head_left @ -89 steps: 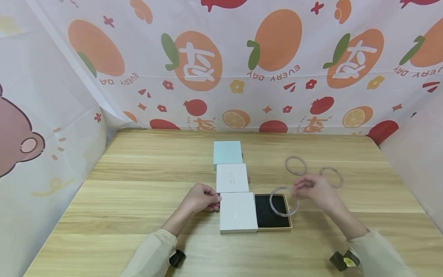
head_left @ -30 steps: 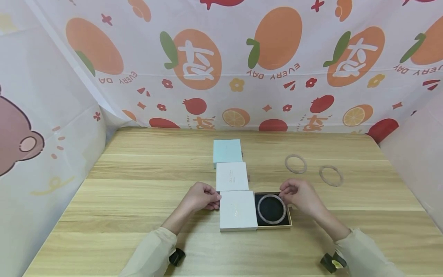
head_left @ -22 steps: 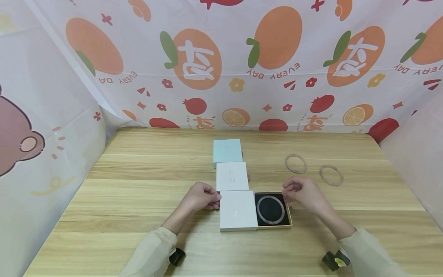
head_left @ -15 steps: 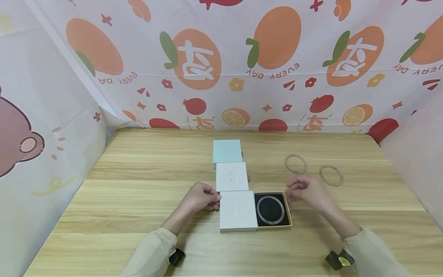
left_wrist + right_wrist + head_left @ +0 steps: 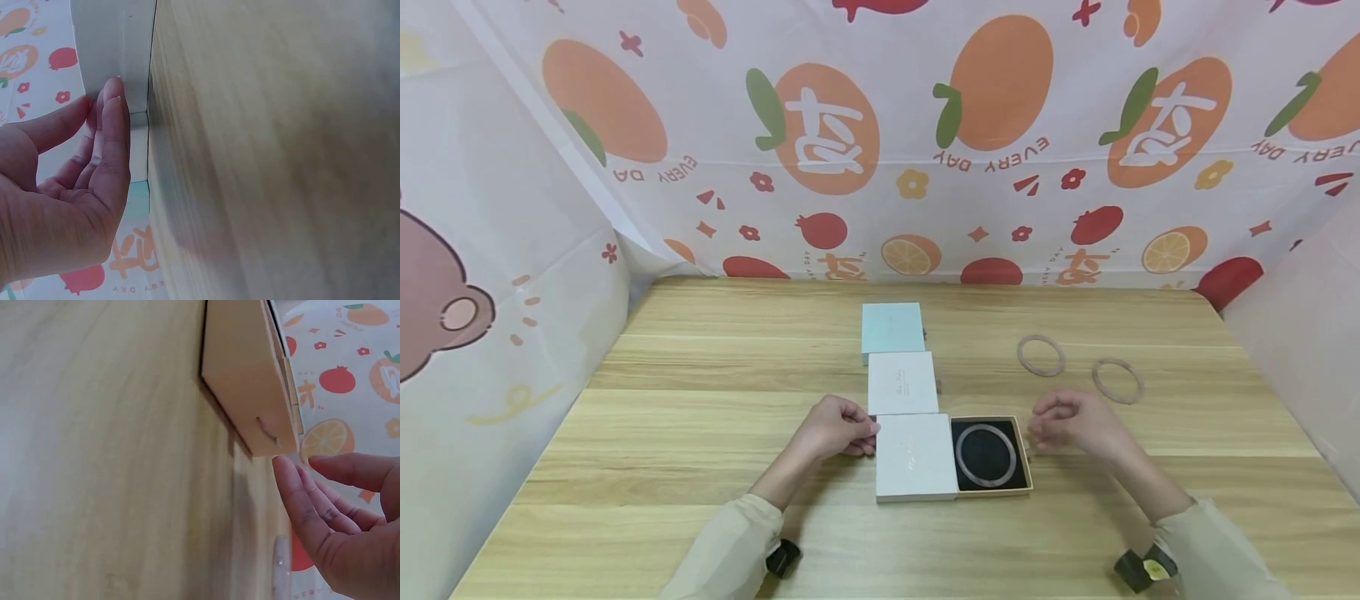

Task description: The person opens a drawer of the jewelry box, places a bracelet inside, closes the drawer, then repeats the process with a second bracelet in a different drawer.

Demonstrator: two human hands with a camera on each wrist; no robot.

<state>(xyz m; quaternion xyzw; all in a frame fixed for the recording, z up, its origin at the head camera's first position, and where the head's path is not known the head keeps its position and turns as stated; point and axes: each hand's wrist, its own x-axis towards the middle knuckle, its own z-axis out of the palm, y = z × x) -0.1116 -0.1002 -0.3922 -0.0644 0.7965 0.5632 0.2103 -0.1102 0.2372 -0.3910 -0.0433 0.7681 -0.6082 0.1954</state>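
Nearest, two beige sleeves (image 5: 722,546) come in on the near side of the square white card box with gold print (image 5: 916,457), each with a chunky black wrist device (image 5: 783,558). The left hand (image 5: 837,427) is at that box's left edge, thumb and fingertips touching it, fingers mostly straight. A shallow tan-rimmed tray with a black lining (image 5: 995,492) sticks out of the box's right side, and a thin, see-through greyish-purple ring (image 5: 988,483) lies flat in it. The right hand (image 5: 1078,425) is further right of the box, past the tray: thumb and fingers apart, loosely bent, nothing held, just beside the tray's end, which has a little cord pull (image 5: 267,431). Right behind the box is a flat white box with small print (image 5: 903,382), then a pale blue box (image 5: 892,327) behind that one. Two more of those thin rings, one here (image 5: 1046,372) and one here (image 5: 1127,401), lie on the light wood table (image 5: 700,467) behind the box and well off to its right, near each other. Way behind the box hangs a white cloth with orange fruit prints (image 5: 1000,83).
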